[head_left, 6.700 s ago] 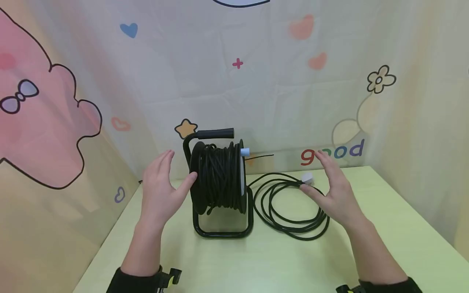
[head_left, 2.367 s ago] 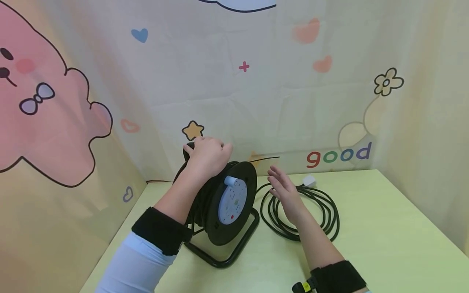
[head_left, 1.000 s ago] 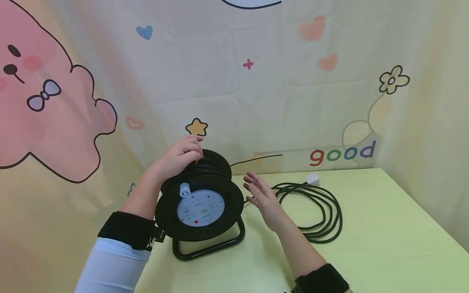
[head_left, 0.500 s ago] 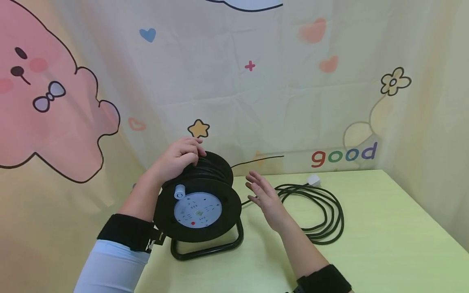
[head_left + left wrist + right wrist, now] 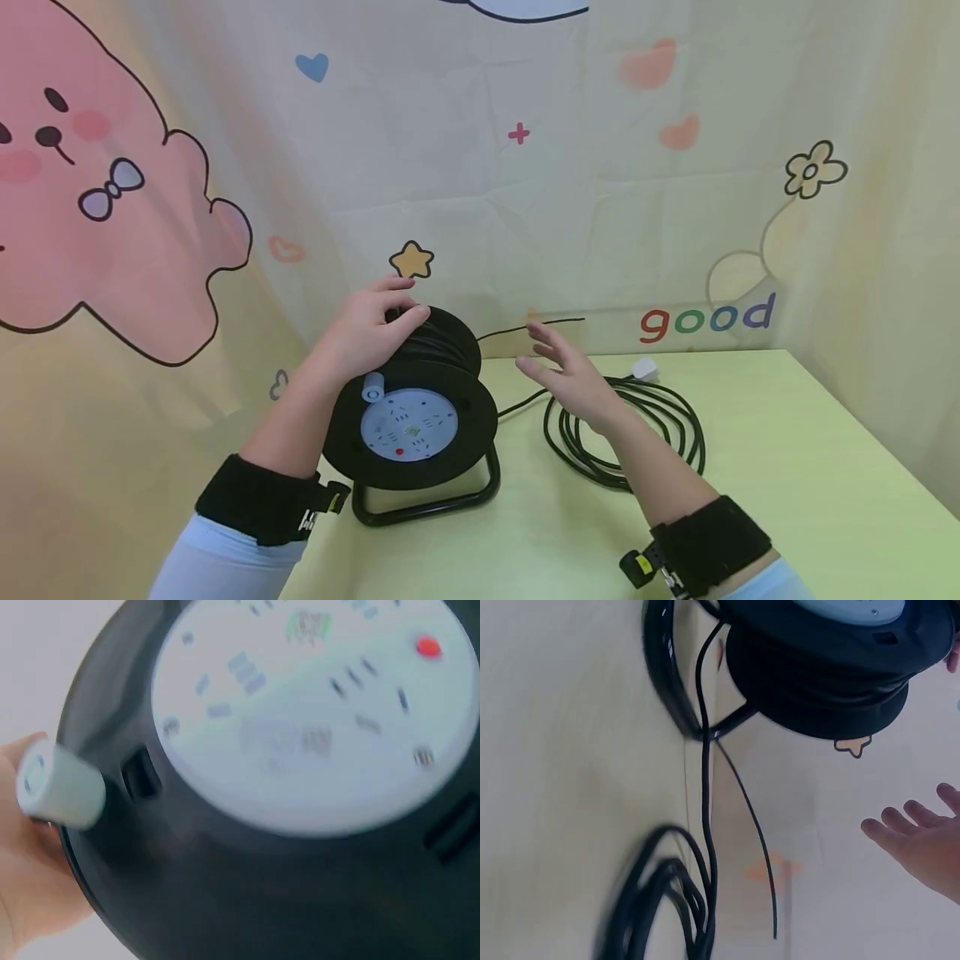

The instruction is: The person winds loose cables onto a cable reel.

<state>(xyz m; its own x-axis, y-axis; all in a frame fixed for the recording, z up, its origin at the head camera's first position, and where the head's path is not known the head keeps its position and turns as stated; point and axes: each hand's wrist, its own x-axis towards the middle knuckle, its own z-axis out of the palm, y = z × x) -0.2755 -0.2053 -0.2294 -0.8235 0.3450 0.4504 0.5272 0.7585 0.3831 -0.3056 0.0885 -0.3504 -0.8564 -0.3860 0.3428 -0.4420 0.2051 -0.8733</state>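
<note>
A black cable reel (image 5: 408,350) stands on its tubular frame (image 5: 431,510), tilted, its drum wound with black cable. Its light-blue socket panel (image 5: 409,424) with a red button and a small knob (image 5: 372,387) faces me. My left hand (image 5: 363,333) lies at the reel's upper left, thumb spread from loosely extended fingers, covering the handle area. In the left wrist view, part of that hand (image 5: 34,885) shows behind the rim beside the knob. To the right of the reel, my right hand (image 5: 577,387) hovers with fingers extended, holding nothing.
From the reel, a black cable runs to loose coils (image 5: 667,408) on the pale green table (image 5: 750,500), ending in a white plug (image 5: 644,369). A thin black wire (image 5: 532,327) sticks out behind the reel. A printed curtain (image 5: 555,217) hangs behind the table.
The reel has turned from side-on to face me, with my left hand moving onto its top. In the last half second, left fingers spread and my right hand shifted slightly right and up.
</note>
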